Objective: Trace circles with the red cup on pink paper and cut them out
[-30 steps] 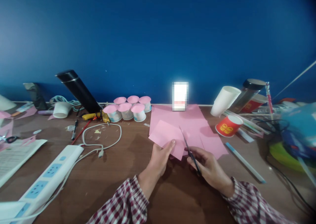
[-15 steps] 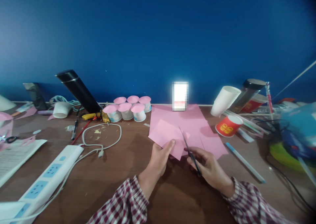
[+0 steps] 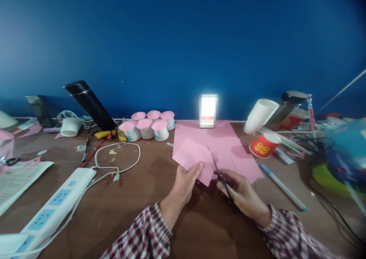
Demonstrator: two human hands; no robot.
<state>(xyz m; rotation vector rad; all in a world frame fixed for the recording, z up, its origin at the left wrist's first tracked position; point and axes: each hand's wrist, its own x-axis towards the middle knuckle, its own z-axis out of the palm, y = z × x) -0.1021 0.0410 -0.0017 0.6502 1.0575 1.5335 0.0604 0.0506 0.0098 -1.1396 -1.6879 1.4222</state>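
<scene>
The left hand (image 3: pixel 184 184) pinches the near edge of a small pink paper sheet (image 3: pixel 194 158), thumb on top. The right hand (image 3: pixel 243 194) is closed around slim dark-handled scissors (image 3: pixel 219 173); their long axis runs from near right to far left, tips pointing away over the sheet. Both lie at the middle of a cluttered brown wooden table (image 3: pixel 137 198) against a deep blue wall (image 3: pixel 183 42).

No legible text anywhere. Yellow print on the red paper cup (image 3: pixel 264 145) too blurred to read; printed lines on the white sheet (image 3: pixel 17 181) at far left too small to make out.
</scene>
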